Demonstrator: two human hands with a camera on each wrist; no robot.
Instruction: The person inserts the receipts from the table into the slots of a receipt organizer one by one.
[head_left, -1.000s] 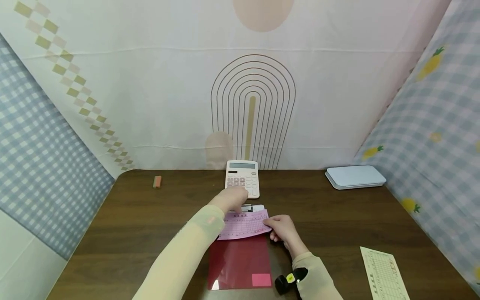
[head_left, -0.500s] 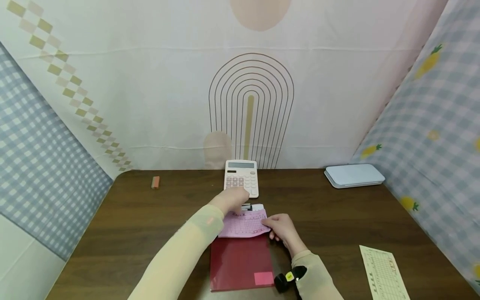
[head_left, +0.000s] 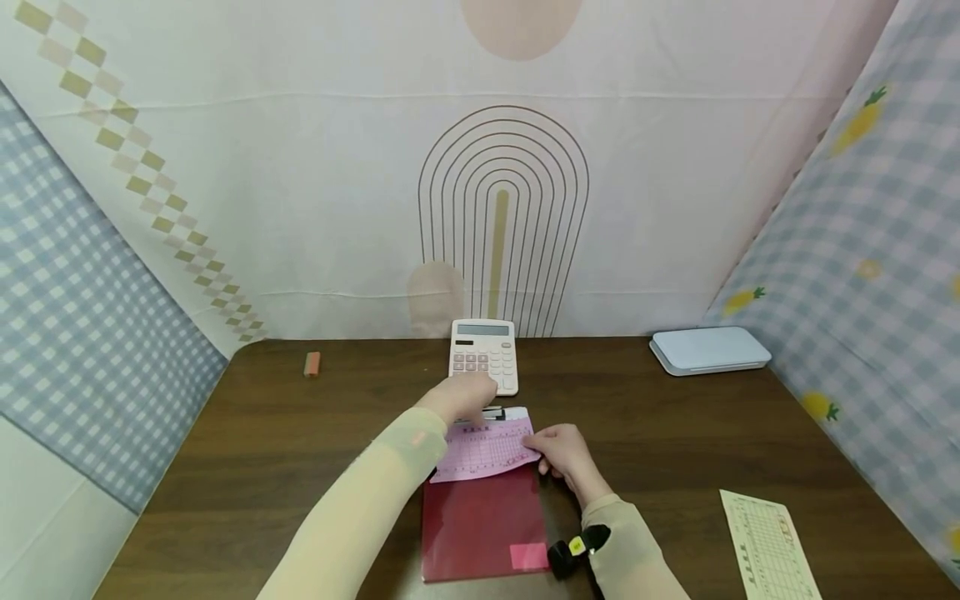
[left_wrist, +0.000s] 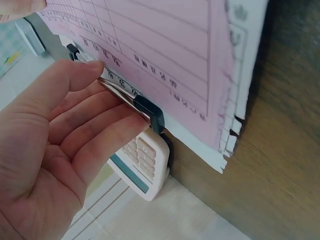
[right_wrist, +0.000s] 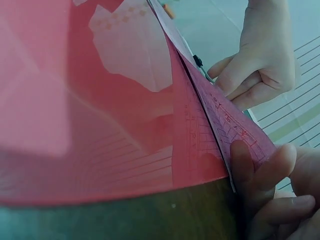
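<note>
At the top of a glossy red clipboard or folder point(head_left: 483, 525), my left hand point(head_left: 461, 397) pinches the metal clip point(left_wrist: 150, 112), which has black end pieces. Thumb and fingertips sit on its metal bar in the left wrist view. A pink printed slip point(head_left: 483, 450) lies over the upper part of the red cover, its top end by the clip. White paper point(left_wrist: 247, 65) with a ragged edge shows beneath it. My right hand point(head_left: 561, 450) pinches the slip's right edge between thumb and finger. In the right wrist view the slip stands partly raised off the red cover.
Just behind the left hand lies a white calculator point(head_left: 483, 350). A pale yellow printed slip point(head_left: 772, 546) rests at the front right. A light blue case point(head_left: 708, 350) sits at the back right, an orange eraser-like block point(head_left: 312, 364) at the back left.
Both hands keep nearly the same place and hold. The pink slip's lower edge has shifted slightly toward me since half a second ago. The bright reflection on the red cover's lower left has gone.
</note>
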